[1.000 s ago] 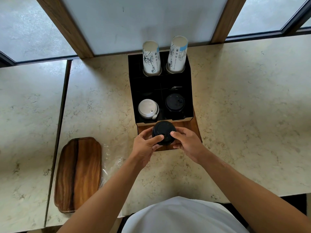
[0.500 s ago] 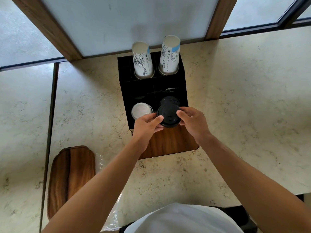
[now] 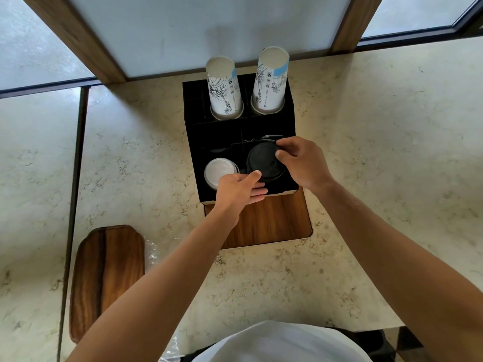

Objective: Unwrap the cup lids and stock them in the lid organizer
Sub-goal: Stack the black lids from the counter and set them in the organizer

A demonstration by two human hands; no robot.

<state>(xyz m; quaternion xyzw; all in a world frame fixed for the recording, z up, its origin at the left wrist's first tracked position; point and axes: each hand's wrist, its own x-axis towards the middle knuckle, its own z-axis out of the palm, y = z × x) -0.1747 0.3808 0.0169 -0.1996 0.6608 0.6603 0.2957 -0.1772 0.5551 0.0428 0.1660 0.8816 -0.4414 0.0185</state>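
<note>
A stack of black cup lids [image 3: 262, 162] sits over the front right compartment of the black lid organizer [image 3: 194, 142]. My left hand [image 3: 239, 190] grips the stack's near edge and my right hand [image 3: 300, 163] grips its far right edge. White lids [image 3: 219, 173] fill the front left compartment. How deep the black stack sits in its slot is hidden by my fingers.
Two stacks of printed paper cups [image 3: 224, 90] stand in the organizer's back row. A wooden board [image 3: 271, 223] lies under the organizer's front. A wooden tray [image 3: 107, 278] lies at the left on the marble counter [image 3: 379, 165], with clear plastic wrap [image 3: 153, 253] beside it.
Both hands carried the black lid stack forward from above the wooden board to the front right compartment. The view has shifted closer to the organizer.
</note>
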